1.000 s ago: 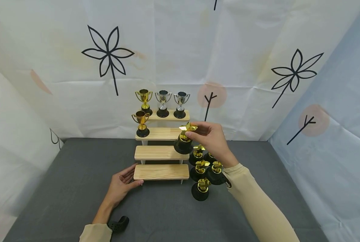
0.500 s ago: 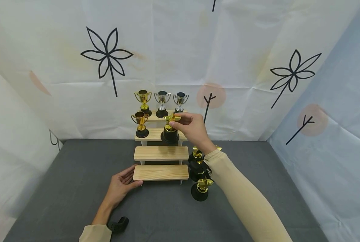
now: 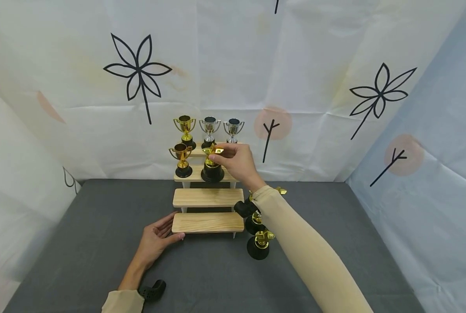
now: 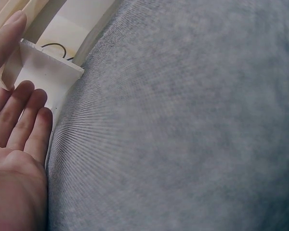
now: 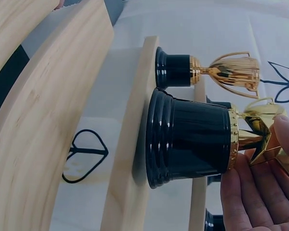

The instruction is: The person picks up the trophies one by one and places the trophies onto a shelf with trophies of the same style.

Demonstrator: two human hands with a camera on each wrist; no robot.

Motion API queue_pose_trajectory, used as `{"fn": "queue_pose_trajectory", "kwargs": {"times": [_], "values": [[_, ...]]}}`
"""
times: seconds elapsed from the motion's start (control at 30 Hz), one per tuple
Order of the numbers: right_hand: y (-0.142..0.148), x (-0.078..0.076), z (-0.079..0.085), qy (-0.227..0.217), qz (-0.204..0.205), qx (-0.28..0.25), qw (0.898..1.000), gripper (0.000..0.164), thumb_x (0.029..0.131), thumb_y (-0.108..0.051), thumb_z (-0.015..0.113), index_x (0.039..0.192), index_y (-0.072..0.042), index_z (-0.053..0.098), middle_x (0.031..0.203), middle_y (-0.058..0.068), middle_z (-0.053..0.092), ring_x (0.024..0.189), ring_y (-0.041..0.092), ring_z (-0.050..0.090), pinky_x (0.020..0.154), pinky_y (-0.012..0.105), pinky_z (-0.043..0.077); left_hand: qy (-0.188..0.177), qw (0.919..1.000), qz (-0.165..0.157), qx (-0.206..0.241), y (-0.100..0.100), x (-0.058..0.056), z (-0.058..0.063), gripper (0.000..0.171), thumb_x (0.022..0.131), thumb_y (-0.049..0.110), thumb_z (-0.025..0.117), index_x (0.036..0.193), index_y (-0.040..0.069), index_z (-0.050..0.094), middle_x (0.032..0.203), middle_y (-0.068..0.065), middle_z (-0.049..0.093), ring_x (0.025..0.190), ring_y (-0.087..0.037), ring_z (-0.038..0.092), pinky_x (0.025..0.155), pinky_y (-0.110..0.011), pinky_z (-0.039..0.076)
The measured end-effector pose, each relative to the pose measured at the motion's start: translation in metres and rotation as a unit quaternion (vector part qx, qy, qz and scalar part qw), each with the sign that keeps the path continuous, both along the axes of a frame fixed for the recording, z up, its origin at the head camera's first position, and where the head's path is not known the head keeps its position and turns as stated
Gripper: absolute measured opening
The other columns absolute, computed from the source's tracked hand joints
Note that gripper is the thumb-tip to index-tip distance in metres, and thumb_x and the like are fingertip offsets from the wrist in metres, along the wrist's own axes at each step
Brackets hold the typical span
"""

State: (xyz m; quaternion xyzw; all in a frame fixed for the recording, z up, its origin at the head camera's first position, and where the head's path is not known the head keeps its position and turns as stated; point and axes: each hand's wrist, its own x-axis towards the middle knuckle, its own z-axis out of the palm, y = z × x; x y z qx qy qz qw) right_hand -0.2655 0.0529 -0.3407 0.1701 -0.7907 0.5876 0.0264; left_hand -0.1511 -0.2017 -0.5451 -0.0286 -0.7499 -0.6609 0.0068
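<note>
Evidently, your head camera looks over a grey cloth point(image 3: 201, 278) backed by pale hangings point(image 3: 233, 56) printed with black line flowers and peach discs. On the cloth stands a stepped wooden rack point(image 3: 208, 198). Your right hand point(image 3: 237, 161) pinches a star trophy point(image 3: 212, 174) by its gold top at the second step down, just right of a copper-coloured cup point(image 3: 181, 152). The top step bears a gold cup point(image 3: 184, 124) and two silver cups point(image 3: 209, 126). Other star trophies point(image 3: 258, 248) stand right of the rack, partly behind your sleeve point(image 3: 303, 248). Your left hand point(image 3: 156, 243) is at the lowest step's left end.

Your left wrist camera adds the cloth's weave and a broad white support point(image 4: 50, 72) beneath the step. Your left fingers lie nearly straight, close side by side, thumb set apart; how firmly they touch, you cannot tell.

Your right wrist camera shows what the head view barely does: the held trophy's ridged black base and studded gold collar. Whether that base touches the step, you cannot tell.
</note>
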Motion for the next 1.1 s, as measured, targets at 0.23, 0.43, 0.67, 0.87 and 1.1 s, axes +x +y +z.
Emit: {"fn": "queue_pose_trajectory", "kwargs": {"times": [0.23,0.43,0.67,0.87,1.1], "values": [[-0.007,-0.004,-0.002,0.006,-0.005,0.011,1.000,0.039,0.090,-0.015,0.081,0.126,-0.003,0.071,0.110,0.013,0.074,0.102,0.023,0.071,0.089,0.034,0.060,-0.002,1.0000,-0.003,0.001,0.000,-0.001,0.001,0.082,0.081,0.011,0.087,0.149,-0.006,0.045,0.148,-0.024,0.049,0.136,-0.036,0.046,0.101,-0.013,0.046],[-0.010,-0.009,-0.006,0.010,-0.014,0.021,1.000,0.040,0.090,-0.016,0.081,0.126,-0.003,0.071,0.113,0.014,0.073,0.102,0.024,0.071,0.087,0.033,0.061,0.002,1.0000,-0.004,-0.004,0.000,-0.001,0.001,0.081,0.082,0.013,0.087,0.149,-0.006,0.045,0.149,-0.023,0.049,0.137,-0.036,0.047,0.102,-0.013,0.045],[-0.013,-0.012,-0.009,-0.001,-0.017,0.015,1.000,0.039,0.090,-0.014,0.080,0.126,-0.002,0.070,0.117,0.014,0.072,0.106,0.025,0.070,0.090,0.033,0.060,-0.002,1.0000,-0.001,-0.006,0.000,-0.001,0.001,0.082,0.081,0.013,0.088,0.149,-0.006,0.045,0.148,-0.023,0.050,0.136,-0.036,0.047,0.102,-0.014,0.046],[-0.015,-0.013,-0.008,-0.019,-0.022,0.005,1.000,0.036,0.091,-0.014,0.080,0.124,-0.004,0.072,0.112,0.013,0.073,0.104,0.023,0.070,0.089,0.032,0.060,-0.001,1.0000,0.000,-0.005,0.000,0.000,0.001,0.081,0.081,0.012,0.088,0.148,-0.005,0.047,0.147,-0.024,0.051,0.135,-0.036,0.048,0.101,-0.013,0.046],[-0.014,-0.012,-0.008,-0.010,-0.017,0.007,1.000,0.038,0.091,-0.017,0.080,0.125,-0.004,0.071,0.109,0.012,0.073,0.103,0.022,0.070,0.088,0.032,0.060,-0.001,1.0000,-0.001,0.001,0.000,0.000,0.000,0.081,0.081,0.010,0.088,0.148,-0.006,0.046,0.147,-0.024,0.050,0.136,-0.037,0.047,0.101,-0.013,0.047]]}}
